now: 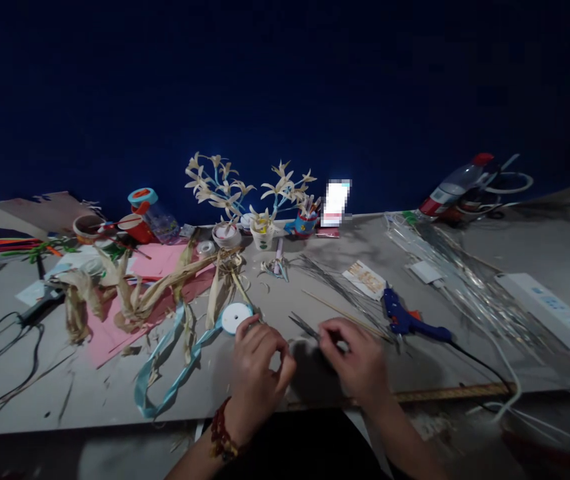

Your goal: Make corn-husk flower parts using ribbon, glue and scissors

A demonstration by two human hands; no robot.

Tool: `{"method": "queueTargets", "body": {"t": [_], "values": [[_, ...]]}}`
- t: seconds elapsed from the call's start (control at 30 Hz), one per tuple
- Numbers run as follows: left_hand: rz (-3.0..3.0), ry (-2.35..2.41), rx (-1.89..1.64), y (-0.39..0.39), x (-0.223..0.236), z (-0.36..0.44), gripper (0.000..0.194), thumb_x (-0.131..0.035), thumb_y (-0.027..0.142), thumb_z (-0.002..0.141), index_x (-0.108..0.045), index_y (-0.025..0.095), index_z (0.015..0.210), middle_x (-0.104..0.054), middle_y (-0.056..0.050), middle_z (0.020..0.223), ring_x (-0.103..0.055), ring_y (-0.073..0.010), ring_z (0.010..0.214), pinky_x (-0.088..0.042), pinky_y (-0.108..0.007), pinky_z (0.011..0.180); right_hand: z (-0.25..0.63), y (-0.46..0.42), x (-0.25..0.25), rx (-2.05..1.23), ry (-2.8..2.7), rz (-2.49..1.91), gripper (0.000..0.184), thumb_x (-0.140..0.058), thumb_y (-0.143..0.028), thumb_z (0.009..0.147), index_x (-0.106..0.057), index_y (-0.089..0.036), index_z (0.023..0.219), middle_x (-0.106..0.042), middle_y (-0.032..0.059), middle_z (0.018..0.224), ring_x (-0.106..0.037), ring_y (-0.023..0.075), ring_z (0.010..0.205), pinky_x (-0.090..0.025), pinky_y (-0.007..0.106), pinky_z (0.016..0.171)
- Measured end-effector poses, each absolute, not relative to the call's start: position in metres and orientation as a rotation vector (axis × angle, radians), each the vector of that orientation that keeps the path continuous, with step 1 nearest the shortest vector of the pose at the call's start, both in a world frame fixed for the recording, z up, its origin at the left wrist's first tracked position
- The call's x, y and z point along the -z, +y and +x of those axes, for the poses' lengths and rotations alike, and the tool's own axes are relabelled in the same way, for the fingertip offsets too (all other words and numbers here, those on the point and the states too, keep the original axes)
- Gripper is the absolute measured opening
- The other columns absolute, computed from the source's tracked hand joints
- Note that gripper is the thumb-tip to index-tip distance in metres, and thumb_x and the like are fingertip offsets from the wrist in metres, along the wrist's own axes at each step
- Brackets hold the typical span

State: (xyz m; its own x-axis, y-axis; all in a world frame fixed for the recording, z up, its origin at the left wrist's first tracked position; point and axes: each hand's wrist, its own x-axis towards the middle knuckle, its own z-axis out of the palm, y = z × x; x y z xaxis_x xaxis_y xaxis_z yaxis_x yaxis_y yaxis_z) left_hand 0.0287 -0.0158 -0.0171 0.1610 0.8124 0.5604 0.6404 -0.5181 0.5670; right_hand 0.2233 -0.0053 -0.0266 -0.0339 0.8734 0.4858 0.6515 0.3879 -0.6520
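My left hand [262, 360] is curled just above the table's front part, thumb and forefinger close together; whatever they may pinch is too small to make out. Its upper fingers reach the edge of a white ribbon spool [235, 319], from which light blue ribbon [169, 393] trails leftward in a loop. My right hand [357, 357] is closed around dark scissors [305, 326], whose blades point up and left, slightly apart. The scissors' handles are hidden by the fingers. A thin wooden stick [339, 308] lies just beyond that hand.
A blue glue gun [409, 320] lies at right, near wires [335, 283], a power strip [555, 313] and a bottle [455, 187]. Dried husks [135, 307] cover pink paper [105, 333] at left. Husk flowers [219, 180] stand in pots behind, beside a lit phone [335, 203].
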Motion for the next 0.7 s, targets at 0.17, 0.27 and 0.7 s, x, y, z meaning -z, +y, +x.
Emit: {"method": "queueTargets", "body": {"t": [0.17, 0.27, 0.7], "values": [[2.171, 1.418, -1.267, -0.014, 0.018, 0.029, 0.017, -0.053, 0.007, 0.084, -0.051, 0.021, 0.075, -0.058, 0.003, 0.067, -0.058, -0.0146, 0.067, -0.044, -0.043, 0.097, 0.225, -0.009, 0.023, -0.529, -1.711, -1.330, 0.008, -0.057, -0.022, 0.090, -0.065, -0.022, 0.088, -0.071, 0.0014, 0.078, -0.066, 0.0168, 0.066, -0.051, 0.026, 0.064], [2.168, 1.407, -1.273, -0.014, 0.020, 0.031, 0.016, -0.053, 0.009, 0.087, -0.052, 0.021, 0.076, -0.059, 0.003, 0.067, -0.059, -0.0148, 0.067, -0.043, -0.044, 0.098, 0.207, -0.012, 0.018, -0.771, -1.763, -1.221, 0.008, -0.059, -0.021, 0.087, -0.064, -0.021, 0.093, -0.071, 0.0016, 0.082, -0.067, 0.0162, 0.070, -0.052, 0.025, 0.066], [2.168, 1.413, -1.259, -0.018, 0.022, 0.031, 0.018, -0.053, 0.008, 0.085, -0.049, 0.021, 0.073, -0.055, 0.003, 0.066, -0.057, -0.0148, 0.066, -0.046, -0.042, 0.097, 0.201, -0.007, 0.029, -0.518, -1.837, -1.236, 0.009, -0.060, -0.018, 0.087, -0.065, -0.024, 0.082, -0.072, -0.0001, 0.073, -0.068, 0.0177, 0.066, -0.052, 0.028, 0.066]]}}
